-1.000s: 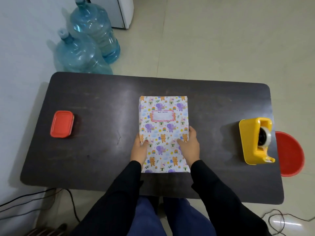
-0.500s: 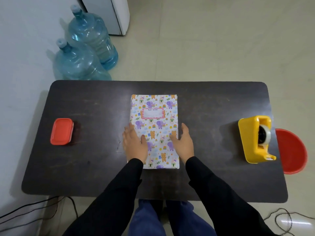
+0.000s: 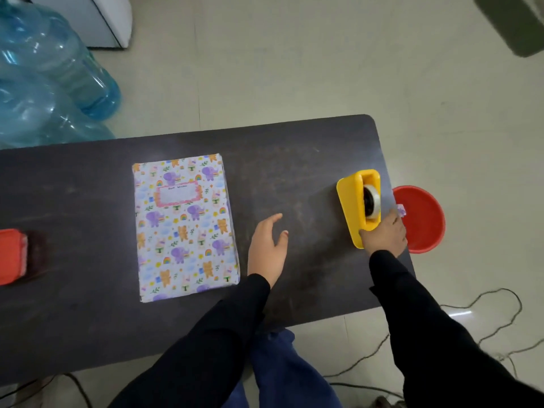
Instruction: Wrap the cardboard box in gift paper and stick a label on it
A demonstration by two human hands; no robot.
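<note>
The box (image 3: 184,228), wrapped in white gift paper with cartoon animals, lies flat on the dark table (image 3: 294,172). A pink-framed label (image 3: 178,194) sits on its top, toward the far end. My left hand (image 3: 268,245) hovers open just right of the box and does not touch it. My right hand (image 3: 384,235) is wrapped around the near end of the yellow tape dispenser (image 3: 354,201) at the table's right edge. A small pale purple scrap (image 3: 401,210) shows at its fingertips; whether the fingers hold it I cannot tell.
A red bowl (image 3: 424,219) stands on the floor just beyond the table's right edge. A red lidded container (image 3: 11,256) lies at the table's left. Two blue water jugs (image 3: 44,83) stand on the floor beyond the far left corner. Cables (image 3: 485,304) trail on the floor at right.
Both hands have left the wrapped box. The right hand has gone right to the tape dispenser, the left hand now hovers beside the box. The view has turned to the right.
</note>
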